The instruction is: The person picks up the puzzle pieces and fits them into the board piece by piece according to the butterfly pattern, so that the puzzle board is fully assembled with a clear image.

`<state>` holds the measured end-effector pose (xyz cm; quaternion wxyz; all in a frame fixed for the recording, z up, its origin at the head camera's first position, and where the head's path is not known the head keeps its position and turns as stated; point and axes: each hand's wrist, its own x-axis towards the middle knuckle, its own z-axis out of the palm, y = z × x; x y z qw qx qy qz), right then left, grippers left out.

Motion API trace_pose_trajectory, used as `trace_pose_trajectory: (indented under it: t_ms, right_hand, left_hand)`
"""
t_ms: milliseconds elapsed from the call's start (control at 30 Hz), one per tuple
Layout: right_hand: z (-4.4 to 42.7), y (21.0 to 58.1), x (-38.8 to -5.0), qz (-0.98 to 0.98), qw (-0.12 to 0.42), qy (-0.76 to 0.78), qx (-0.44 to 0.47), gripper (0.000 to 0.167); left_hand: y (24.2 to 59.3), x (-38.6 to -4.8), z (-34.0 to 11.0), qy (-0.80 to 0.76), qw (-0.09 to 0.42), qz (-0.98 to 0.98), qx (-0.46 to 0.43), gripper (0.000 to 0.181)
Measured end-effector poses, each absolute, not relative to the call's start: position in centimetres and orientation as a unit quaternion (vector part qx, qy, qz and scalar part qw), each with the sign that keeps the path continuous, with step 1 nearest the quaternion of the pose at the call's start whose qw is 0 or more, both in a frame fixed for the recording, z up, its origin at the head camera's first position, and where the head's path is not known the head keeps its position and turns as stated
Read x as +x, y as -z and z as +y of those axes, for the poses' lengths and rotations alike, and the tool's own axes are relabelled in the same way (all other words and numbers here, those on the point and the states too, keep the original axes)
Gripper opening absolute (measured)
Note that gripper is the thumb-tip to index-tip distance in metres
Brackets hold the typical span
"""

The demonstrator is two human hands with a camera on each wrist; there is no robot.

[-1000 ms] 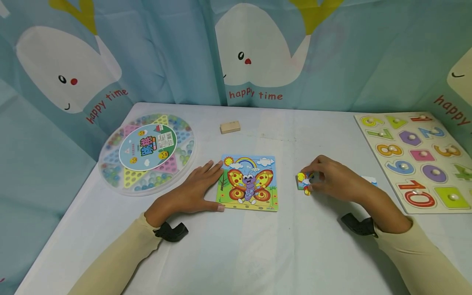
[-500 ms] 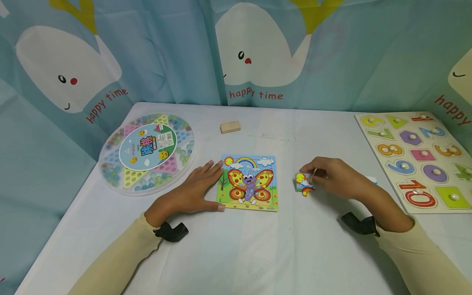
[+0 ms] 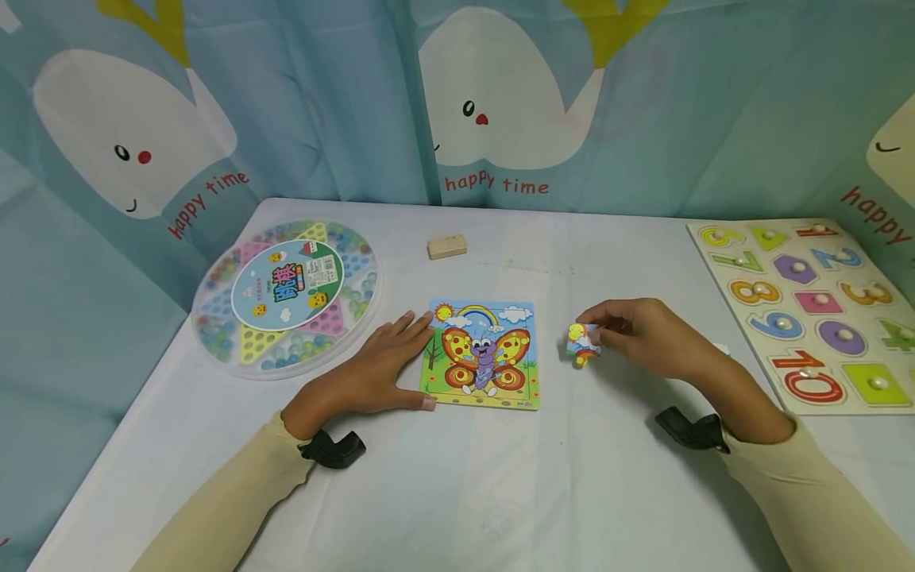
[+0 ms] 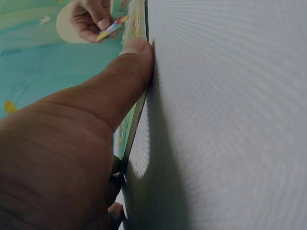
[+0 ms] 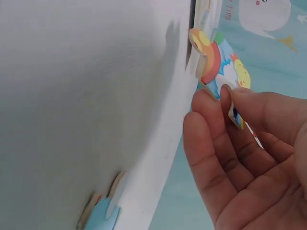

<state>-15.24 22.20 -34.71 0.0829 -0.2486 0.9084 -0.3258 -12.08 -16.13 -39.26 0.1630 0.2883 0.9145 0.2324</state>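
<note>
The left hand (image 3: 368, 369) rests with spread fingers at the left edge of a square butterfly puzzle (image 3: 486, 357); in the left wrist view its thumb (image 4: 136, 55) lies along the board's edge. To the right of the board, the right hand (image 3: 646, 338) pinches a small puzzle piece (image 3: 580, 342) with a sun and cloud on it. The right wrist view shows this piece (image 5: 228, 67) between thumb and fingers, above the cloth. A light-blue piece (image 5: 103, 213) lies on the table at that view's lower left, mostly hidden by the right forearm in the head view.
A round marble game box (image 3: 286, 298) lies at the left. Behind the butterfly puzzle sits a small wooden block (image 3: 446, 247). At the right is a number board (image 3: 808, 318) with knobs. A patterned curtain (image 3: 343, 103) hangs behind the white table (image 3: 500, 492).
The right hand has shifted the pinched piece slightly left and up, and the piece has turned so that more of its picture shows. The left hand has stayed in place.
</note>
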Motion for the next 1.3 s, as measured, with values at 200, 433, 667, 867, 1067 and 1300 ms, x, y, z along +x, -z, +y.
trace_pose_trajectory:
  t_ms: [200,433,667,867,1067,1300]
  right_hand:
    - [21.1,34.6,-15.7,0.901,0.056,0.346,-0.255,0.023]
    - [19.7,34.7,-16.3,0.9,0.042,0.344,-0.265,0.025]
    - [18.5,34.7,-16.7,0.897,0.048,0.348,-0.27,0.024]
    - [17.2,35.1,-17.3,0.889,0.055,0.365,-0.271,0.022]
    - [15.9,35.3,-17.6,0.879,0.071,0.386,-0.271,0.019]
    - [14.6,35.3,-17.9,0.873,0.087,0.399,-0.269,0.017]
  left_hand:
    - [39.3,-12.1,-16.2,-0.232,0.163,0.915,0.289,0.106]
    - [39.5,-12.2,-16.2,-0.228,0.162,0.916,0.287,0.106]
    - [39.6,-12.2,-16.1,-0.229,0.16,0.916,0.288,0.106]
    - [39.6,-12.2,-16.2,-0.227,0.162,0.917,0.286,0.106]
    - [39.5,-12.1,-16.2,-0.227,0.163,0.916,0.289,0.106]
    - [39.4,-12.1,-16.2,-0.227,0.16,0.916,0.29,0.105]
